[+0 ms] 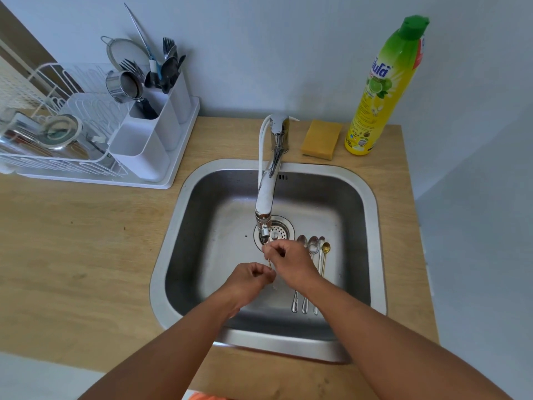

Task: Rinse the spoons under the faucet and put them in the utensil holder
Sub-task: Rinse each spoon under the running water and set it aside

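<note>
Head view: both hands [269, 267] pinch a spoon [269, 262] (gold) mid-sink [375, 203].

Left hand [250, 277] — fingers pinched, right hand [288, 259] likewise

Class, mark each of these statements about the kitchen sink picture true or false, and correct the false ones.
1. Both hands hold a thin gold spoon under the faucet spout. True: left hand, right hand.
2. The sponge lies inside the sink. False: it sits on the counter beside the soap bottle.
3. Several spoons lie on the sink floor, right of the drain. True.
4. The utensil holder stands right of the sink. False: it stands left, at the dish rack.
</note>
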The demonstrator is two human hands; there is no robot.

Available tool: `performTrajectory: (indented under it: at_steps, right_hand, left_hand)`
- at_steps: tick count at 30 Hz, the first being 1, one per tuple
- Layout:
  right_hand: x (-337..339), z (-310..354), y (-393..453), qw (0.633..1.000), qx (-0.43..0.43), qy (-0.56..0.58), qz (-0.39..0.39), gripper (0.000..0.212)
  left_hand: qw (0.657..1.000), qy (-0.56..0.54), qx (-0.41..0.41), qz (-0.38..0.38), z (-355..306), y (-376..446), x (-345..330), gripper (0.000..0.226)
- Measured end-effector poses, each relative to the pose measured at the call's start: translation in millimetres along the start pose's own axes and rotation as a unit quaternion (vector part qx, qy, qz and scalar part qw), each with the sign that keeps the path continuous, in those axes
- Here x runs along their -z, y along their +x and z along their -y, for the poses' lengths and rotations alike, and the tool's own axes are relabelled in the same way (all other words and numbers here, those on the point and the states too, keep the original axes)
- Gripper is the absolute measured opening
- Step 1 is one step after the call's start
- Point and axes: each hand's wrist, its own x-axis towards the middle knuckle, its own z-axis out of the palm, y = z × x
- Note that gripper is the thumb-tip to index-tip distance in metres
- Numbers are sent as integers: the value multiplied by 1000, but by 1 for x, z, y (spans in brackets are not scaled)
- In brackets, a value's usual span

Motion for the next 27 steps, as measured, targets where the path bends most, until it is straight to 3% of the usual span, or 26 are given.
performTrajectory:
  at_steps: [5,8,13,27]
  right_hand:
    - [9,-12,-5,992,-43,-95,-75,20]
    - [24,-21,-9,967,-95,-166,-171,23]
    - [33,-32,-13,939,-153,-196,-237,26]
    - [39,-49,-20,902,-264,-260,-222,19]
  left_hand:
    - [999,50,-14,2,9,5,-5,10]
    - [995,98,-12,-16,14,8,1,8]
    - [989,147,4,-32,24,16,16,12]
    - [957,282,-3,-71,33,28,51,20]
